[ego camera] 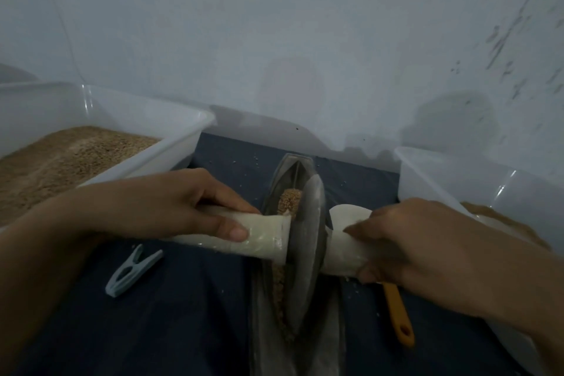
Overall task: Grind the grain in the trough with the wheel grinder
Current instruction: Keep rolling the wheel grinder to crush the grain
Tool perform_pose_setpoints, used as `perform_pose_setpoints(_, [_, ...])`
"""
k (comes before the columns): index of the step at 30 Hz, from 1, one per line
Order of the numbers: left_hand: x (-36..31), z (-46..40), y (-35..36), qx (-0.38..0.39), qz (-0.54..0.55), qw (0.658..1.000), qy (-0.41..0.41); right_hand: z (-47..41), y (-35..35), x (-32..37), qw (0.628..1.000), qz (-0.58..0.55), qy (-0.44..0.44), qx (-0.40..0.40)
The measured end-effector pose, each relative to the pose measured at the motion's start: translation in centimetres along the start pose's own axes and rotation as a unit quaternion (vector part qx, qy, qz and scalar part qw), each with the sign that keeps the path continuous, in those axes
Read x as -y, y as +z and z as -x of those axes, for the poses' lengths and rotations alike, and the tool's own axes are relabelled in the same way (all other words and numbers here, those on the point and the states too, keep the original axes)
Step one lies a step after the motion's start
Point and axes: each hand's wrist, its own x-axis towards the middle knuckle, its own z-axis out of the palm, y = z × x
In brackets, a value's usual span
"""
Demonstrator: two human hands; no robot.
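Fingers (pixel 232 230) of a person's left hand (pixel 171 207) curl around the pale left handle (pixel 262 238) of a wheel grinder, the thumb lying along its near side, while the right hand (pixel 427 247) wraps over the matching right handle (pixel 341 241), fingers clamped across its top. Between the two hands the grey metal wheel (pixel 305 253) stands upright on its edge inside a long, narrow trough (pixel 287 168) that runs from the near edge of the scene toward the far wall. Brown grain (pixel 288 200) lies heaped in the trough just beyond the wheel, on its left face, and a thinner line of it continues along the channel toward the viewer. The trough rests on a dark blue desk (pixel 183 314), dotted with a few pale crumbs. To the near left of the trough, a light blue clothes peg (pixel 131 273) lies flat on the desk, apart from everything else. Just right of the trough, partly under the right hand, an orange handle (pixel 398 311) with a hole at its near end points toward the viewer. A clear plastic tub (pixel 189 131) on the far left holds a deep layer of brown grain; a second clear tub (pixel 427 174) on the right holds brown material, mostly hidden behind the right forearm. A pale wall (pixel 274 40) rises behind.
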Motion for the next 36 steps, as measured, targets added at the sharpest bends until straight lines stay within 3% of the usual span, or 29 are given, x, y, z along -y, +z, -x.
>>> perform_pose_setpoints(6, [1.0, -2.2, 1.7, -0.205, -0.148, 0.965, -0.071, -3.5, 3.0, -1.1, 0.994, 0.003, 0.064, -0.088])
perform_pose_setpoints(8, [1.7, -2.8, 2.6, -0.286, -0.194, 0.937, -0.048, -4.2, 4.1, -1.4, 0.99, -0.006, 0.089, -0.105])
perform_pose_setpoints(10, [2.2, -3.3, 3.0, -0.319, -0.246, 0.915, -0.004, -4.5, 4.6, -1.7, 0.99, 0.0, 0.099, -0.102])
perform_pose_setpoints(13, [1.9, -3.1, 2.6, -0.293, -0.217, 0.931, -0.005, -4.1, 4.1, -1.8, 0.992, 0.015, 0.076, -0.096])
perform_pose_setpoints(18, [0.5, -0.9, 0.8, -0.111, -0.072, 0.991, -0.009, -1.6, 1.0, -0.9, 1.0, -0.017, 0.014, -0.011])
perform_pose_setpoints(21, [-0.2, -0.1, 0.1, -0.026, -0.009, 1.0, 0.011, -0.1, -0.2, -0.5, 0.999, -0.041, 0.0, 0.017])
perform_pose_setpoints(23, [-0.3, 0.0, 0.1, -0.012, -0.011, 1.0, 0.005, 0.1, -0.2, -0.5, 0.999, -0.044, 0.004, 0.012])
perform_pose_setpoints(25, [0.0, -0.4, 0.3, -0.041, -0.052, 0.998, -0.024, -0.6, 0.3, -0.5, 0.999, -0.031, 0.007, -0.006])
perform_pose_setpoints(29, [1.4, -2.1, 1.4, -0.189, -0.155, 0.967, -0.068, -3.2, 2.7, -1.0, 0.996, -0.007, 0.052, -0.078])
perform_pose_setpoints(32, [2.2, -3.3, 2.7, -0.298, -0.25, 0.921, -0.025, -4.2, 4.3, -1.6, 0.99, -0.019, 0.083, -0.113])
perform_pose_setpoints(34, [2.4, -3.6, 3.0, -0.317, -0.277, 0.907, 0.006, -4.2, 4.5, -1.8, 0.99, -0.019, 0.089, -0.111])
perform_pose_setpoints(36, [2.2, -3.3, 2.6, -0.3, -0.246, 0.922, 0.005, -3.9, 3.9, -1.7, 0.992, -0.009, 0.074, -0.1])
